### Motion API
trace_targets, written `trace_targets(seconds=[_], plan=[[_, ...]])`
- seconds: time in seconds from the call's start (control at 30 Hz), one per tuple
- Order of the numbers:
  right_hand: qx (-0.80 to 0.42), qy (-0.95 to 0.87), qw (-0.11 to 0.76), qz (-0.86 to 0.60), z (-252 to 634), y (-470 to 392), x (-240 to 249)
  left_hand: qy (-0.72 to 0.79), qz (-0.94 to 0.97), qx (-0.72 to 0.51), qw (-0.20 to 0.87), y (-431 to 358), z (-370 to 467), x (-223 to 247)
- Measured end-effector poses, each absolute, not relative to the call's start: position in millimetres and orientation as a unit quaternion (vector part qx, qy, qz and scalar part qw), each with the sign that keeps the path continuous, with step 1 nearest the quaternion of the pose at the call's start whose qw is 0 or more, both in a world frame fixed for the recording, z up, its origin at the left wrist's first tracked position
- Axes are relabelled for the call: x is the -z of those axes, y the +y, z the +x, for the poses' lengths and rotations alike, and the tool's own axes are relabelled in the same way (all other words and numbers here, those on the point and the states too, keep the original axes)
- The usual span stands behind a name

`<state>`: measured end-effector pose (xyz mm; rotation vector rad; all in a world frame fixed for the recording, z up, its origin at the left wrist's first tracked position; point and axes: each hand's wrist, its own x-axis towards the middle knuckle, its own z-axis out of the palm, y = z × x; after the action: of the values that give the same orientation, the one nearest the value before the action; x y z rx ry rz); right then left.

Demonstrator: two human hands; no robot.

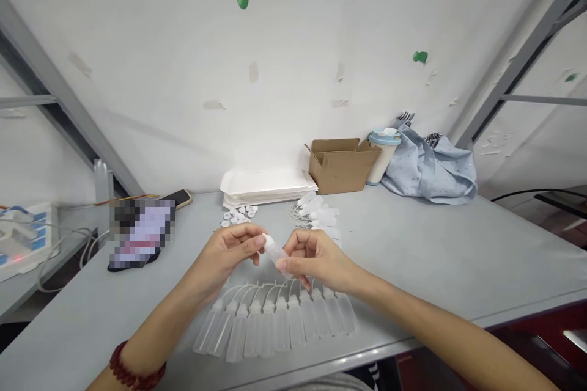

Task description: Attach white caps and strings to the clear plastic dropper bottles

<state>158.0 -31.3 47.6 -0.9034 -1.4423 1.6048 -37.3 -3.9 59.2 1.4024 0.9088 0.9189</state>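
Note:
Between my two hands, above the table, is a small translucent plastic bottle (274,250), tilted with its white cap end up to the left. My left hand (241,245) pinches the cap end between thumb and fingers. Lower down, my right hand (314,259) grips the bottle's body. Below the hands lies a row of several similar translucent bottles (254,333) with thin tubes curving from their tops. Just beyond my left hand is a small pile of white caps (241,214). More small bottles (321,215) with thin tubes lie beyond my right hand.
White flat trays (268,186) are stacked against the wall, beside an open cardboard box (343,168). A lidded cup (383,156) and a light blue fabric bag (431,171) stand right of it. A phone (182,197) and a power strip (27,241) with cables are on the left.

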Motion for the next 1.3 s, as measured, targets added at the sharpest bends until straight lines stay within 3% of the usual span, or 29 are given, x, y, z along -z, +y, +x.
trace_targets(seconds=[0.37,0.77,1.3], plan=[[-0.638,-0.57,0.384,-0.348,160,-29,-49,0.367,0.617,-0.355,0.599,-10,-33,-61],[-0.771,-0.473,0.35,-0.245,162,-27,-50,0.292,0.692,-0.356,0.556,-13,-38,-69],[-0.743,-0.5,0.342,-0.285,161,-27,-46,0.317,0.637,-0.371,0.597,-9,-45,-61]])
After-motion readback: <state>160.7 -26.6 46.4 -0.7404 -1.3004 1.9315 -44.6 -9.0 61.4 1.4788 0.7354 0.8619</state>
